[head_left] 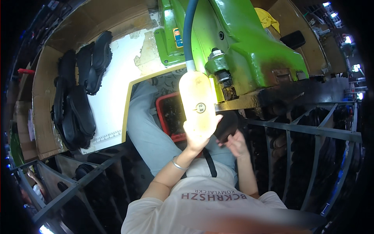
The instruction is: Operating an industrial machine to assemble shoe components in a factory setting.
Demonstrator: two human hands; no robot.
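A dark, rounded piece that looks like a black shoe sole is over my lap, beside the green machine. My right hand is at its lower end with the fingers bent round the edge, slightly blurred. My left hand reaches up at the lower end of a pale yellow lamp. Glare and the lamp hide most of its fingers; one finger or thumb shows close to the dark piece. Whether this hand grips anything, I cannot tell. The lamp hangs on a grey-blue flexible neck.
A green machine stands ahead and to the right. Several black soles lie on the white tabletop at left, inside cardboard walls. Below is a red-rimmed bin. Metal racks flank both sides. A yellow cloth lies behind the machine.
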